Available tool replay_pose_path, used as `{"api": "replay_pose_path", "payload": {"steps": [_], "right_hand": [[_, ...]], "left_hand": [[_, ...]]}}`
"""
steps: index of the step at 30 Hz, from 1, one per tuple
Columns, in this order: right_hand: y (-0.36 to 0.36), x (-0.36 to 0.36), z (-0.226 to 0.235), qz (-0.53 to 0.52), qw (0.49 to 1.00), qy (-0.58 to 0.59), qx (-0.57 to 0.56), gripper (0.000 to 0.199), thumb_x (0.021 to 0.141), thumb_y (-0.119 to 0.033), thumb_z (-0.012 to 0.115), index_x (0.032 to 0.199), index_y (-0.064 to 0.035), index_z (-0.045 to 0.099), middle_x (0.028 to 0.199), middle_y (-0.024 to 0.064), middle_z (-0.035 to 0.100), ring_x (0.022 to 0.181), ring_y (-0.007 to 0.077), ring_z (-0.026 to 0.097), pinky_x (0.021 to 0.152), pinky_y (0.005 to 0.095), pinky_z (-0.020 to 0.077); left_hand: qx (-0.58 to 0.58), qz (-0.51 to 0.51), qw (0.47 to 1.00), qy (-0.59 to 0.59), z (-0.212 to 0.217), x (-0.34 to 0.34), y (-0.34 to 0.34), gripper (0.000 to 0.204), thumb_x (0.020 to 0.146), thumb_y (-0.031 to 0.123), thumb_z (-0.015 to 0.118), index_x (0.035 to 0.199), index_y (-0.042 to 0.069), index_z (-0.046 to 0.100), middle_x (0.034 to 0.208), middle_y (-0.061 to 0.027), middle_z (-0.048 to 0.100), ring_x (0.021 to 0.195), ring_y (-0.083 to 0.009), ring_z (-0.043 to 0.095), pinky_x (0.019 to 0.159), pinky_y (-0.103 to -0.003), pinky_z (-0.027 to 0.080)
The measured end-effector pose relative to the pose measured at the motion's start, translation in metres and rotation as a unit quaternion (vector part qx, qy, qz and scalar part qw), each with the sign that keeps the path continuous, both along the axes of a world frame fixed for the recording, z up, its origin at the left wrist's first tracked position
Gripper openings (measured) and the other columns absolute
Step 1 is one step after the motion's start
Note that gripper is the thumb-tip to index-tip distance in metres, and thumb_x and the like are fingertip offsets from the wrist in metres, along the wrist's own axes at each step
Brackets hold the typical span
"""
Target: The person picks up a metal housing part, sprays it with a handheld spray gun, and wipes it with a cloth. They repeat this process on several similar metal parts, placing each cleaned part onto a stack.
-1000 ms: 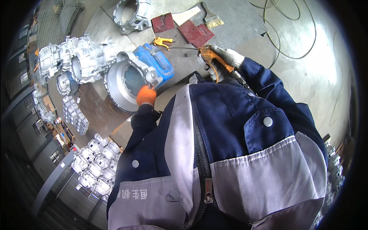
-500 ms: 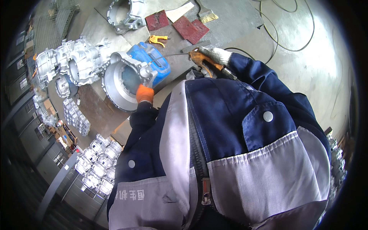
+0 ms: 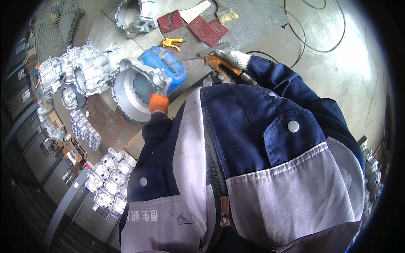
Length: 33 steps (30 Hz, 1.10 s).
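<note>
Presently held, right: one orange air gun, my white-gloved right hand wrapped around it, its long thin nozzle crossing above a blue container. Held, left: one silver ring-shaped casting, beside the container on my left, its near edge gripped by my orange-gloved left hand. Adjacent: one yellow air gun, lying beyond the container; several dark red sheets, farther off.

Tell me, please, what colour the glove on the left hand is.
The glove is orange, best seen in the head view.
</note>
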State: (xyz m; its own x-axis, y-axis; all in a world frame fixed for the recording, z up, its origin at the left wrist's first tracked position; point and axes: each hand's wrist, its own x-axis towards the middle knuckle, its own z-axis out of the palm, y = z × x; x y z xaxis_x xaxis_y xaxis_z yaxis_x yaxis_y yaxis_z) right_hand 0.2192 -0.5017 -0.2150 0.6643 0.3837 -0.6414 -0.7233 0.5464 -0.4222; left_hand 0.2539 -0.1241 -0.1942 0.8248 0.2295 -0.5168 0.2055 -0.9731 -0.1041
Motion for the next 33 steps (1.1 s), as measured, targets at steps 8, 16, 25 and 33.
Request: {"api": "replay_pose_path", "payload": {"steps": [8, 16, 25, 33], "right_hand": [[0.007, 0.004, -0.029, -0.001, 1.000, -0.008, -0.024, 0.039, 0.094, -0.039, 0.049, 0.103, -0.0035, 0.061, 0.085, 0.0071, 0.066, 0.070, 0.0136, 0.063, 0.062, 0.0265, 0.0528], [0.011, 0.010, -0.020, -0.005, 1.000, 0.025, 0.000, 0.039, 0.094, -0.040, 0.049, 0.101, -0.0037, 0.062, 0.085, 0.0068, 0.066, 0.070, 0.0131, 0.063, 0.062, 0.0263, 0.0525], [-0.017, 0.010, 0.039, 0.000, 0.991, -0.005, 0.134, 0.035, 0.094, -0.036, 0.051, 0.107, -0.0040, 0.059, 0.091, 0.0068, 0.065, 0.074, 0.0137, 0.063, 0.065, 0.0261, 0.0540], [-0.022, -0.006, 0.050, 0.073, 0.995, -0.003, 0.070, 0.043, 0.091, -0.044, 0.053, 0.110, -0.0053, 0.058, 0.085, 0.0085, 0.065, 0.063, 0.0137, 0.063, 0.052, 0.0231, 0.0533]], "left_hand": [[0.001, 0.005, 1.000, 0.008, -0.003, 0.000, 0.004, 0.028, 0.076, 0.021, 0.061, 0.097, 0.002, 0.059, 0.099, -0.0202, 0.065, 0.098, -0.0341, 0.061, 0.083, -0.038, 0.048], [0.009, -0.022, 0.999, 0.025, 0.016, 0.014, 0.004, 0.028, 0.075, 0.021, 0.061, 0.099, 0.007, 0.064, 0.099, -0.0167, 0.066, 0.099, -0.0323, 0.062, 0.084, -0.037, 0.047], [0.181, -0.470, 0.838, 0.208, 0.030, 0.058, 0.032, 0.025, 0.072, 0.016, 0.059, 0.093, 0.012, 0.071, 0.103, -0.0134, 0.066, 0.103, -0.0299, 0.060, 0.088, -0.035, 0.047], [0.242, -0.459, 0.805, 0.287, 0.038, 0.095, 0.035, 0.038, 0.081, 0.027, 0.046, 0.112, 0.015, 0.065, 0.121, -0.0087, 0.060, 0.116, -0.0244, 0.054, 0.100, -0.032, 0.038]]}}
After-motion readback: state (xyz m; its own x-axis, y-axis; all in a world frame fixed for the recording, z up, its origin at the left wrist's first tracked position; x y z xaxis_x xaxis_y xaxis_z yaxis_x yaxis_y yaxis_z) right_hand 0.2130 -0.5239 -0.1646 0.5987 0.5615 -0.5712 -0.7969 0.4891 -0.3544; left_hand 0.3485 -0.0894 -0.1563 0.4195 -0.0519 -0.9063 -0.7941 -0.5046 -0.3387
